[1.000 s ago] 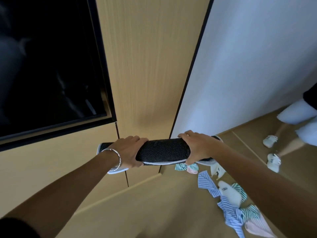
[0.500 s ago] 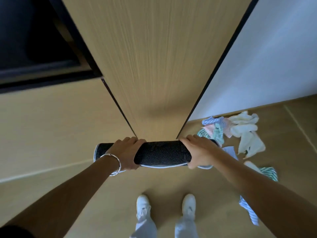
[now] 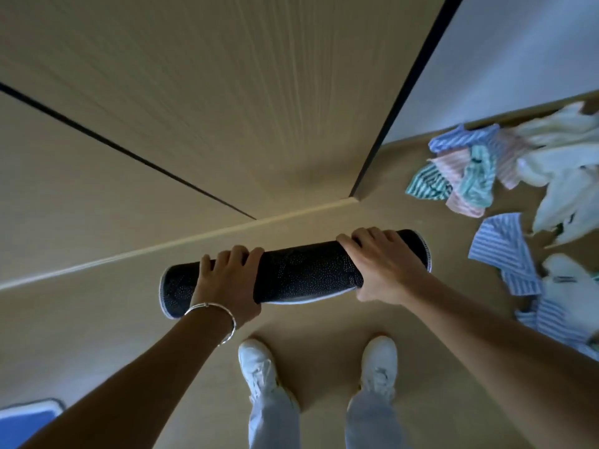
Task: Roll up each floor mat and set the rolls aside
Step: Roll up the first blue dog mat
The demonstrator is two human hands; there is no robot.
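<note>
The roll point(image 3: 308, 273) is black, speckled with tiny pale dots, its edge bound in light grey. The bracelet point(image 3: 223, 311) is silver, the shoes point(image 3: 257, 367) white, the trousers point(image 3: 272, 422) pale blue. The floor point(image 3: 97, 335) is tan. The panels point(image 3: 227, 92) are light, fine-grained wood with black seams, and the wall point(image 3: 518, 59) is white (bluish in shade). The clothes point(image 3: 500, 251) show blue, pink and teal stripes, some plain cream. The mat point(image 3: 26, 422) is blue, white-edged.
</note>
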